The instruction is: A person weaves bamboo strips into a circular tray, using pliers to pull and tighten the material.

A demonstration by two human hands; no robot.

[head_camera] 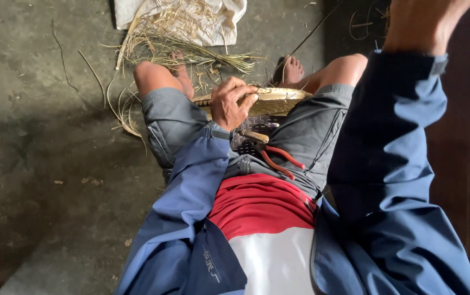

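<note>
The left hand [232, 102] is gripping the rim of a woven basket [276, 101] that is sitting on the person's lap, between the knees. The right hand [426, 22] is lifted high near the camera; I cannot tell its grip. Red pliers [278, 158] are lying on the lap. Straw [175, 43] is lying on the floor.

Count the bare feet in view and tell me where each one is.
2. One foot rests on the floor among the straw bundle, left of the woven basket. The other foot lies just behind the basket's right rim. Neither is hidden.
</note>
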